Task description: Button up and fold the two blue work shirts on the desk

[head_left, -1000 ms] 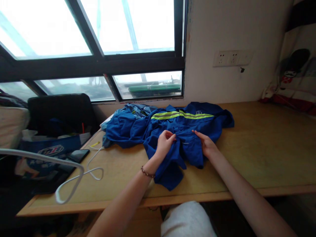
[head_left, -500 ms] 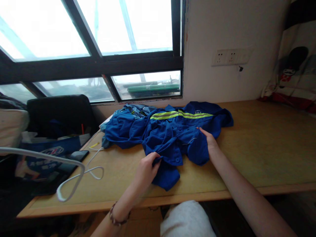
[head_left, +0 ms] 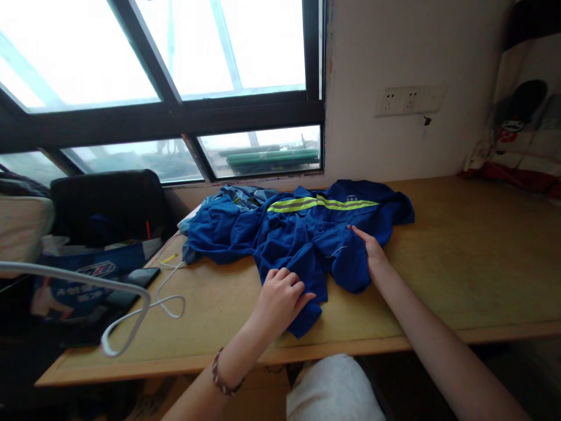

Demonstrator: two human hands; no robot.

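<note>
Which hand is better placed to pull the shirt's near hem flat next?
Left, probably. The left hand rests on the near hem of the blue shirt, fingers curled on the fabric; the right hand lies flat farther back on it, seemingly pinning it to the table.

I get one head view, facing forward and down across the desk (head_left: 460, 263) toward the window (head_left: 197, 47), upper left; left hand (head_left: 280, 298) and right hand (head_left: 372, 254) close, lower centre.

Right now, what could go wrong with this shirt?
The shirt is bunched under the left hand; pressing there may set creases. Its hem lies near the front edge of the table and could slide off. The hanger to its left might snag a sleeve.
</note>
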